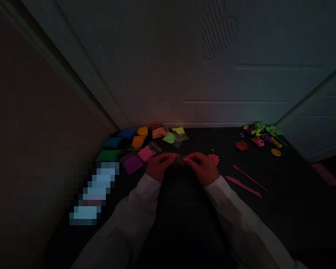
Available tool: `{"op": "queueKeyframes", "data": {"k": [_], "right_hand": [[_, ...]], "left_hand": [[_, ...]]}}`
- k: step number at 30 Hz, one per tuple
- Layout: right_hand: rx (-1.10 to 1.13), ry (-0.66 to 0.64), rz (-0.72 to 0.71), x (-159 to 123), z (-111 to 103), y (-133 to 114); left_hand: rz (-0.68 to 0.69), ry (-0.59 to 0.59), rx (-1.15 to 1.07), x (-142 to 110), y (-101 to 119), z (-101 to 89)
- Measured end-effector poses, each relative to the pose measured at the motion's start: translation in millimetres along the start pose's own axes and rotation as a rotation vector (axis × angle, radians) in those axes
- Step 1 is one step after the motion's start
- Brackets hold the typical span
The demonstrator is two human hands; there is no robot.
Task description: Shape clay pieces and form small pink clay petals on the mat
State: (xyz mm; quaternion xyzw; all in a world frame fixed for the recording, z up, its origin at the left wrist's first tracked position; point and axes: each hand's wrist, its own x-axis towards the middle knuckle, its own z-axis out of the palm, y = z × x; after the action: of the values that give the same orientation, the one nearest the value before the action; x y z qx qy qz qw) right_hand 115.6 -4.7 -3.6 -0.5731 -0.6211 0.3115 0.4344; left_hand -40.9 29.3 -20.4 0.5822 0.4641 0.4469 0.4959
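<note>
The scene is very dark. My left hand (158, 166) and my right hand (203, 167) meet over a dark mat (184, 216), fingers pinched on a small clear packet (180, 160) held between them. Its contents are too dim to name. A pink clay bag (146, 153) and a purple clay bag (133, 164) lie just left of my left hand. A small pink clay piece (214, 159) sits beside my right hand.
Several coloured clay bags (138, 140) lie at the back left by the wall. Two pink modelling tools (245, 183) lie to the right. Small clay figures (261, 136) and a red clay lump (241, 146) sit at the back right. A blurred object (96, 194) lies left.
</note>
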Motion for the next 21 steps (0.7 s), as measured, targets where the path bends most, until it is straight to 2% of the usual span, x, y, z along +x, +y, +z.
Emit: {"op": "queueKeyframes", "data": {"k": [5,8,11,15,18,21], "right_hand": [[-0.114,-0.011,-0.067,-1,4,0],[-0.111,-0.031,-0.057,-2,9,2],[-0.072,-0.05,-0.049,-2,9,5],[-0.16,-0.03,-0.108,-2,9,3],[-0.255,-0.006,-0.139,-3,11,-1],[-0.245,0.0,-0.136,-5,12,-4]], "left_hand": [[-0.07,0.03,-0.146,2,-8,4.6],[-0.059,0.069,-0.012,1,-2,5.0],[0.011,0.041,0.122,-1,5,5.2],[0.086,-0.014,0.165,-4,8,8.5],[0.122,-0.001,0.22,-5,6,10.1],[0.114,0.006,0.247,-5,4,9.0]]}}
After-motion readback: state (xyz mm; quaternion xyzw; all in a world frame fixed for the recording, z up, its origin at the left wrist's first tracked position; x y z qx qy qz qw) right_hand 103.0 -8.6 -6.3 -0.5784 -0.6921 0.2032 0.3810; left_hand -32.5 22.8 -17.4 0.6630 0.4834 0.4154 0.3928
